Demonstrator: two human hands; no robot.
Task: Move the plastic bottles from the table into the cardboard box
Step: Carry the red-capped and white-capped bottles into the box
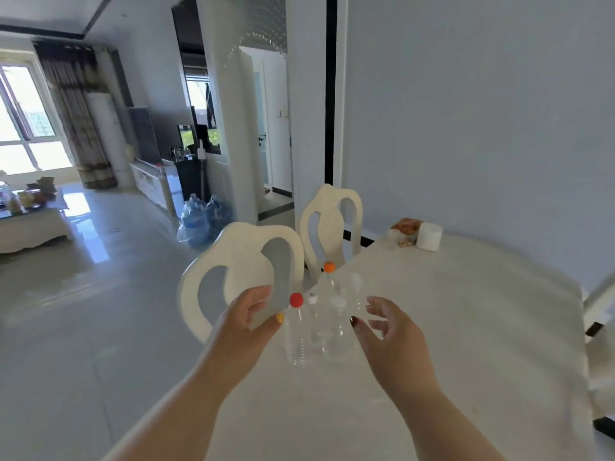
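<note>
Several clear plastic bottles stand upright in a cluster near the left edge of the white table (466, 327). One has a red cap (296, 331), one an orange cap (328, 277), and others have white caps (336, 331). My left hand (246, 324) hovers just left of the red-capped bottle, fingers apart, holding nothing. My right hand (389, 331) is spread open just right of the cluster, touching no bottle. No cardboard box is in view.
Two white chairs (239, 261) stand at the table's left side, close behind the bottles. A white roll (429, 236) and a snack bag (404, 229) sit at the table's far end. Blue bags (203, 221) lie on the floor beyond.
</note>
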